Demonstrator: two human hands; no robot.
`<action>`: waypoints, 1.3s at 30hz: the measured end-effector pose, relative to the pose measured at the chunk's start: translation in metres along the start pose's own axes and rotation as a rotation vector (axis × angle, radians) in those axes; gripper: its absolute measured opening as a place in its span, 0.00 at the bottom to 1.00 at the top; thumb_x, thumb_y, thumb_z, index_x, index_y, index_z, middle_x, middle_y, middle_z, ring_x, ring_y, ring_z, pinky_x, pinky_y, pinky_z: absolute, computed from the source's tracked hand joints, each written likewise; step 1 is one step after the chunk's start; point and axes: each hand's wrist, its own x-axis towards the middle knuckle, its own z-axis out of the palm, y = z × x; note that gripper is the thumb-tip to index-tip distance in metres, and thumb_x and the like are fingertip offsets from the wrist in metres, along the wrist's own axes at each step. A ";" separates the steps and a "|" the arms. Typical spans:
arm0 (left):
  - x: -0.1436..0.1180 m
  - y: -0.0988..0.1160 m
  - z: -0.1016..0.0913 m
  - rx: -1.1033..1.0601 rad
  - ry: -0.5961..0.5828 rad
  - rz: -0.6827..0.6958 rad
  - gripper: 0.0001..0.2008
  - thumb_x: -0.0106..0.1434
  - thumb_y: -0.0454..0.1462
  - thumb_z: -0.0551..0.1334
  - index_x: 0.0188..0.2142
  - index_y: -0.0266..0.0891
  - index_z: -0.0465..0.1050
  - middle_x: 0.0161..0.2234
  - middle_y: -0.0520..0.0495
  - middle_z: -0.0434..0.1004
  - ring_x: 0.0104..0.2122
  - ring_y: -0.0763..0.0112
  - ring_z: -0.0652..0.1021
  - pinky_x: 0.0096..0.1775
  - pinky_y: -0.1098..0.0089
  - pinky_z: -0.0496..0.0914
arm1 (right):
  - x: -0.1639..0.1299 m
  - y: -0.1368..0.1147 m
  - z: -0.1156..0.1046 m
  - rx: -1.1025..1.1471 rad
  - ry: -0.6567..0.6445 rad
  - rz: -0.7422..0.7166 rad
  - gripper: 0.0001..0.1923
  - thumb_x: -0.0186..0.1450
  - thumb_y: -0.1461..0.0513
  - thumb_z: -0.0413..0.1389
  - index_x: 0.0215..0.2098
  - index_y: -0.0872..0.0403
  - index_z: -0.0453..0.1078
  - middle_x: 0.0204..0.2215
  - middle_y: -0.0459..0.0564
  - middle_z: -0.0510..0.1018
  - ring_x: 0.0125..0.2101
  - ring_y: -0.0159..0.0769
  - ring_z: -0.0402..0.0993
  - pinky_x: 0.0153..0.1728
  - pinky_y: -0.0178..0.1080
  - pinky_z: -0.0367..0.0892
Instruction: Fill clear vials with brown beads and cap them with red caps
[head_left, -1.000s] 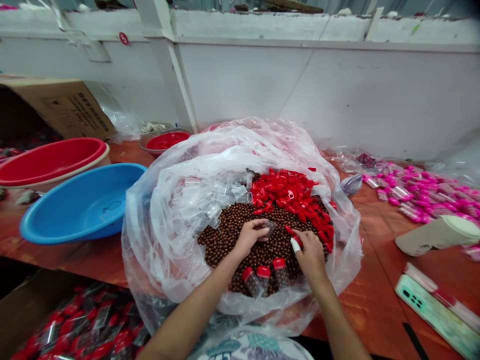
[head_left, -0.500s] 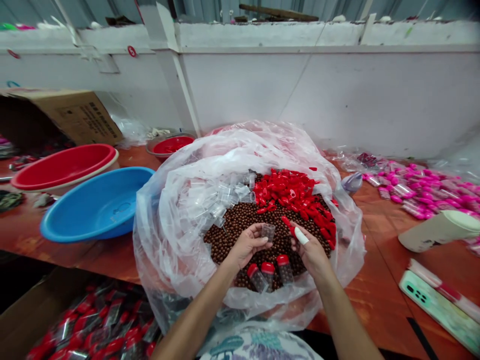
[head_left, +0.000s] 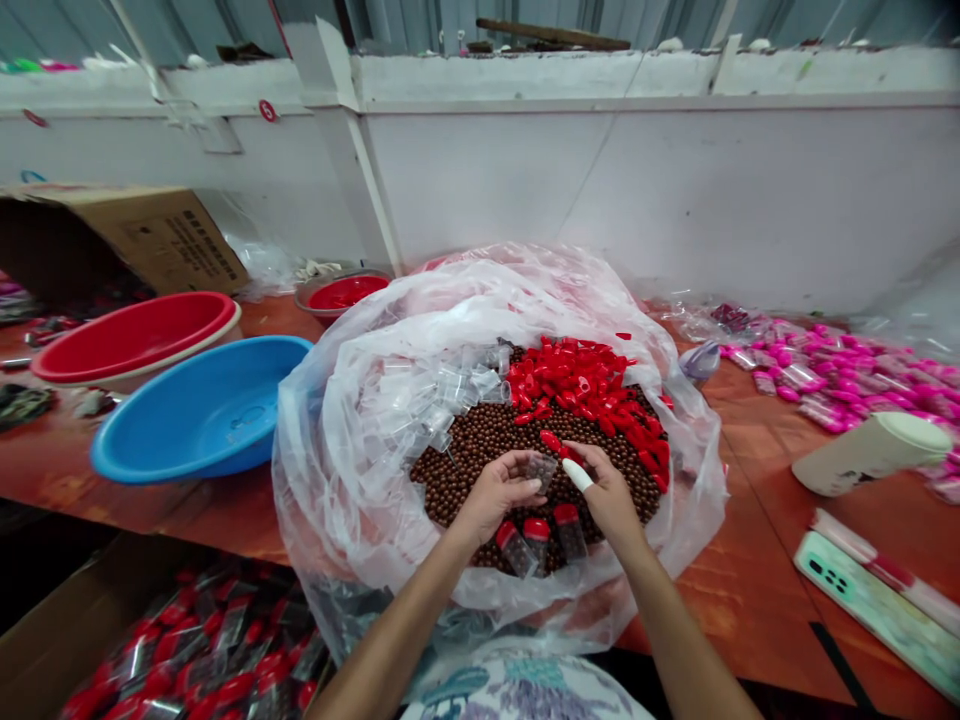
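A small clear plastic vial (head_left: pixel 538 467) sat pinched in the fingertips of the left hand (head_left: pixel 496 490), mouth up and just above the bed of brown beads (head_left: pixel 480 455), so that it could take beads or a lid without being set down. The right hand (head_left: pixel 606 492) hovered close beside it, thumb and forefinger pressed on a red cap (head_left: pixel 553 441), a white cot (head_left: pixel 577 474) covering one fingertip, most likely to spare the skin from repeated pressing. Whether the cap already touched the vial's mouth could not be told.

Directly below the hands, three filled vials with red caps (head_left: pixel 538 541) leaned in the beads at the near edge, parked within easy reach. The loose red caps (head_left: pixel 581 385) were heaped at the far right of the pile and the empty clear vials (head_left: pixel 442 395) at the far left, each stock kept on the side of the hand that used it. All of it lay inside a wide clear plastic bag (head_left: pixel 337 480), its rim rolled down to keep the contents from spilling onto the red-brown table (head_left: pixel 742 590).

To the left stood a blue basin (head_left: pixel 195 415) and a red basin (head_left: pixel 127 335), with a cardboard box (head_left: pixel 150 235) behind. A box of finished red-capped vials (head_left: pixel 187 650) waited low at the near left. Pink-capped vials (head_left: pixel 832 385) were scattered at the right, near a phone (head_left: pixel 870 610).
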 end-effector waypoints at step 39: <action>0.000 -0.005 0.007 0.165 0.116 0.114 0.18 0.48 0.35 0.67 0.40 0.34 0.75 0.36 0.45 0.77 0.34 0.68 0.74 0.39 0.69 0.67 | -0.015 -0.001 0.010 -0.488 -0.172 -0.402 0.32 0.57 0.60 0.56 0.58 0.54 0.53 0.50 0.57 0.67 0.50 0.45 0.63 0.50 0.49 0.61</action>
